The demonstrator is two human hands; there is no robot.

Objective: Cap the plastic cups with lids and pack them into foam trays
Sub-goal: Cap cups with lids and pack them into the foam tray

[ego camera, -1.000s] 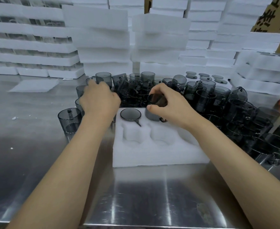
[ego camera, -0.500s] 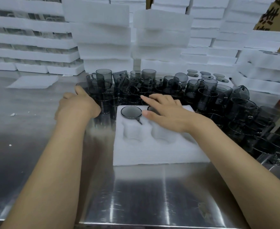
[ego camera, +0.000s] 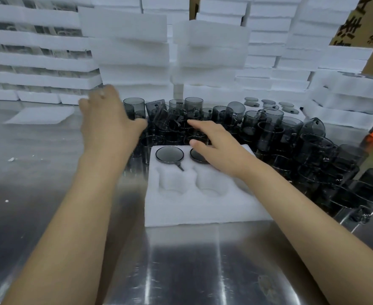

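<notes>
Steel table [ego camera: 181, 271]: left hand [ego camera: 108, 124] raised, right hand [ego camera: 218, 148] outstretched over tray [ego camera: 203, 212].

The person is working with bare forearms [ego camera: 82, 216]; the left hand [ego camera: 108, 126] and the right hand [ego camera: 222, 150] are also showing bare, the left one looking blurred at its fingers.

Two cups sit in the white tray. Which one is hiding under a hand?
The right-hand cup, half covered by the right hand; the left cup shows its whole round top.
</notes>
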